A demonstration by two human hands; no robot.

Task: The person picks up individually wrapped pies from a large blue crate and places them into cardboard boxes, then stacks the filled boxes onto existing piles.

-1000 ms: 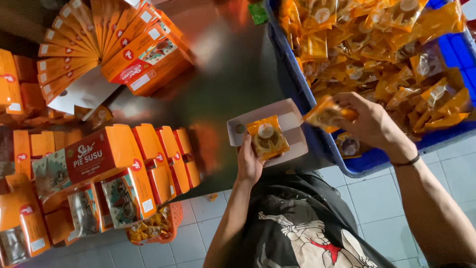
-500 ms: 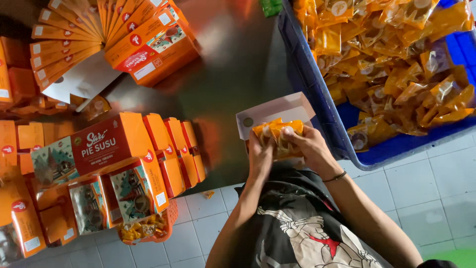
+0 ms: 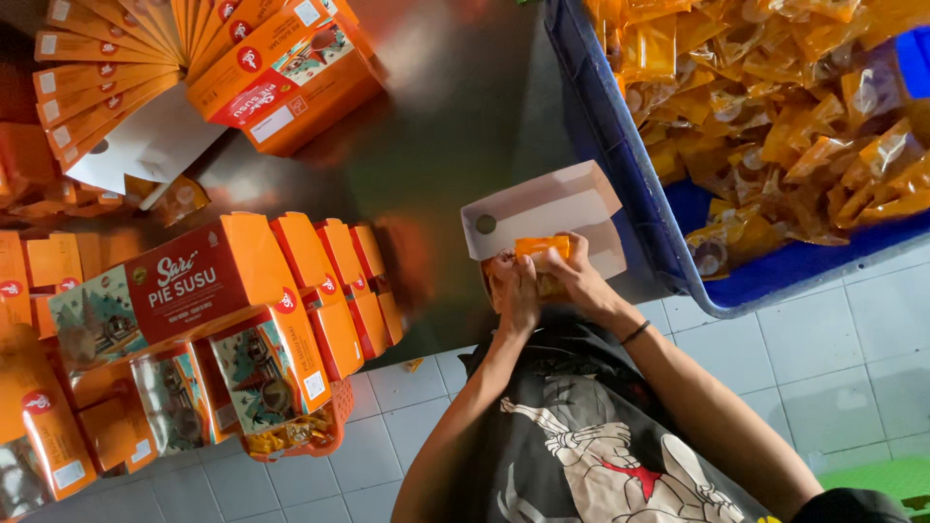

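- The left hand [image 3: 513, 291] and the right hand [image 3: 579, 279] meet at the near edge of the bench [image 3: 455, 126], side by side and touching.
- Both hands have their fingers closed around a small orange snack packet [image 3: 541, 246], pressing it into an open white box [image 3: 542, 218].
- The white box stands at the near edge of the bench, just beside the blue crate [image 3: 630, 165], with its flap raised and a round hole in the flap.
- A dark band [image 3: 635, 332] sits on the right wrist.
- The blue crate stands at the right of the bench and is heaped with yellow-orange wrapped packets [image 3: 775, 107].
- Closed orange boxes [image 3: 329, 291] stand in a row at the left of the bench, near its front edge.
- Flat orange cartons [image 3: 107, 58] fan out at the far left corner, with a blank white carton [image 3: 145, 150] lying below them.
- A small orange basket [image 3: 310, 436] sits under the front boxes, over the tiled floor [image 3: 852, 368].
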